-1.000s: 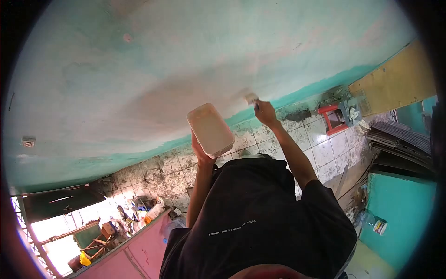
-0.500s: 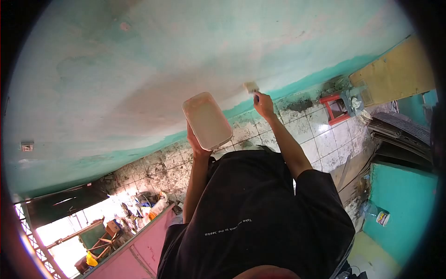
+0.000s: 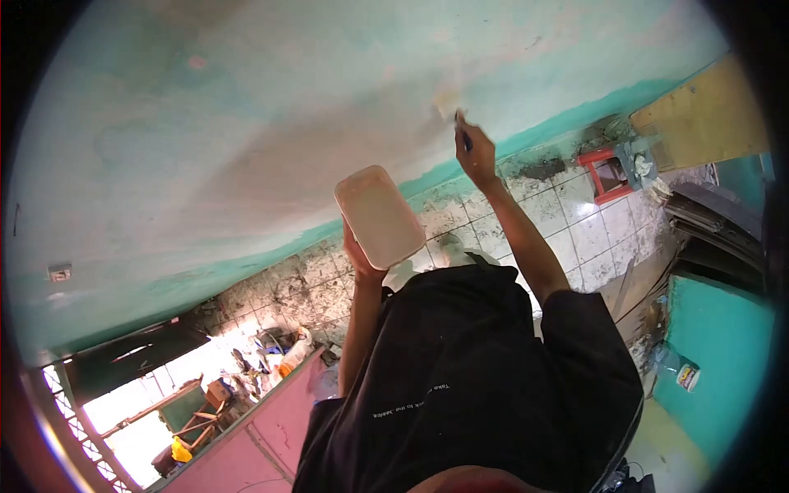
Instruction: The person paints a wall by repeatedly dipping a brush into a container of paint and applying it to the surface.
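Note:
My right hand (image 3: 477, 154) is closed round the dark handle of a paintbrush (image 3: 449, 104). The pale bristles are against or very close to the wall (image 3: 329, 90), which has whitish paint over turquoise; they are slightly blurred. From its left side and underneath, my left hand (image 3: 362, 256) holds a rectangular plastic tub (image 3: 380, 215). Pale, whitish paint fills the tub's inside, and its rim is pinkish. Most of my left fingers are hidden behind the tub. A turquoise band runs along the bottom of the wall.
Stained white tiles (image 3: 575, 238) cover the floor. A red stool (image 3: 604, 177) stands on the right, near dark stacked sheets (image 3: 715, 222) and a turquoise board (image 3: 723, 345). At lower left are a pink partition (image 3: 263, 435) and piled clutter (image 3: 275, 353). A socket (image 3: 59, 272) sits on the wall.
My right hand has moved the paintbrush up the wall, away from the floor. The tub stays in my left hand, and the whole view has shifted slightly.

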`<control>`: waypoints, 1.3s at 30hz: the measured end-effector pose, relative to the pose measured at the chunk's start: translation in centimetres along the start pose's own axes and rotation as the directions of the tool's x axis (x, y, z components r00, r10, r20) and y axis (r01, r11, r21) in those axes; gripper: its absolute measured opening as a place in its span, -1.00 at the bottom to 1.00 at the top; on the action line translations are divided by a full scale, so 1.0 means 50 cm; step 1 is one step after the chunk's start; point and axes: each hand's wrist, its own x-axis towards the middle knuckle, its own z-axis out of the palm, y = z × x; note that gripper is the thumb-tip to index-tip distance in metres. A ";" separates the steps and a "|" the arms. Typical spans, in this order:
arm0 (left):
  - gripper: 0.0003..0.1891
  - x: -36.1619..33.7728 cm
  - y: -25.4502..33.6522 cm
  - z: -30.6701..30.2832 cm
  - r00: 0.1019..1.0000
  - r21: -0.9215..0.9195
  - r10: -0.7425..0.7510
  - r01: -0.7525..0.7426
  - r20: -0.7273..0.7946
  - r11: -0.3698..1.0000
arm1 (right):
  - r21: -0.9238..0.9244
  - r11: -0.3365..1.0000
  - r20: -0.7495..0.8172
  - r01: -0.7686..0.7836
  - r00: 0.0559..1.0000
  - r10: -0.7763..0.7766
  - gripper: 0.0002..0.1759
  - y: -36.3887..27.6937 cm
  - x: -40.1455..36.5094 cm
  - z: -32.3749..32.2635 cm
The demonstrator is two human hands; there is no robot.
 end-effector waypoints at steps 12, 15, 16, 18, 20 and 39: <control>-0.24 -0.044 -0.049 -0.091 1.000 -0.001 -0.021 0.021 -0.015 1.000 | -0.235 0.959 0.425 -0.156 0.871 0.246 -0.65 -0.032 0.094 -0.079; -0.25 -0.032 -0.057 -0.069 1.000 0.158 0.012 -0.010 -0.010 0.987 | -0.016 0.997 0.208 -0.082 0.975 0.083 -0.61 -0.184 0.181 -0.160; -0.25 -0.027 -0.060 -0.061 0.999 0.305 0.048 -0.046 0.002 0.951 | -0.017 0.997 0.207 -0.076 0.975 0.078 -0.61 -0.202 0.188 -0.159; -0.25 -0.024 -0.066 -0.046 0.999 0.270 0.053 -0.050 -0.007 0.962 | 0.048 0.999 0.003 -0.005 1.000 0.005 -0.53 -0.226 0.196 -0.154; -0.26 -0.009 -0.062 -0.036 0.998 0.234 0.068 -0.065 -0.002 0.970 | -0.015 1.000 0.045 -0.008 0.999 0.009 -0.49 -0.131 0.126 -0.078; -0.44 0.050 -0.013 0.040 0.983 -0.211 -0.091 0.124 0.158 0.970 | -0.091 0.981 -0.036 0.170 0.984 -0.174 -0.56 -0.324 0.364 -0.161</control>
